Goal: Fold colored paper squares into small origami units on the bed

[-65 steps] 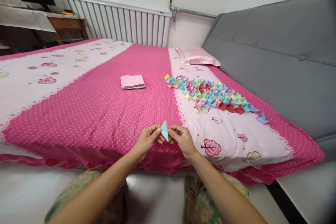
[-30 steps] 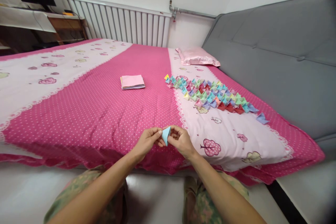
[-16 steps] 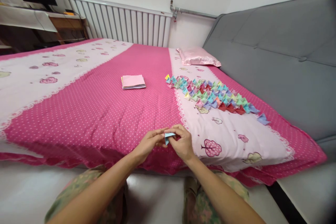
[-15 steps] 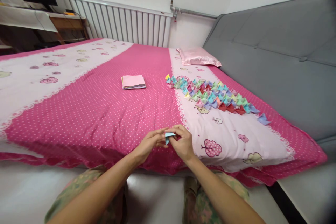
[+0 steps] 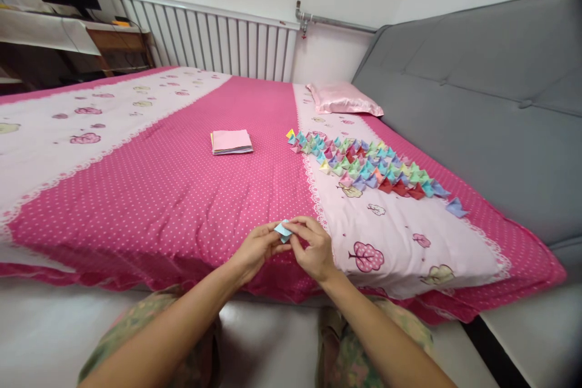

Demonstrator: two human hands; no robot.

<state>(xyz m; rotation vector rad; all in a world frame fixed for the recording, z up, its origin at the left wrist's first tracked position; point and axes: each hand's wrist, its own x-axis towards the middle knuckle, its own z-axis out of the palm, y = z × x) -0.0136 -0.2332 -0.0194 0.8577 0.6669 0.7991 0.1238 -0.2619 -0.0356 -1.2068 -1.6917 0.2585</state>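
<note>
Between my two hands, over the near edge of the bed, is a small light-blue folded paper with a roughly diamond outline. My left hand pinches it from the left, fingers partly behind it. The thumb and fingertips of my right hand grip its right side. Beyond my hands to the right lie rows of small folded paper boats in many colours. A stack of square paper, pink sheet on top, rests on the bedspread farther off to the left.
The bed's pink bedspread spreads out in front of me. At the far right lies a pink pillow beside a grey padded headboard. A white radiator lines the back wall, and a desk with a monitor stands far left.
The light-blue paper has turned and shifted slightly left, showing a diamond outline instead of a flat-topped one. My right fingers have moved left with it.
</note>
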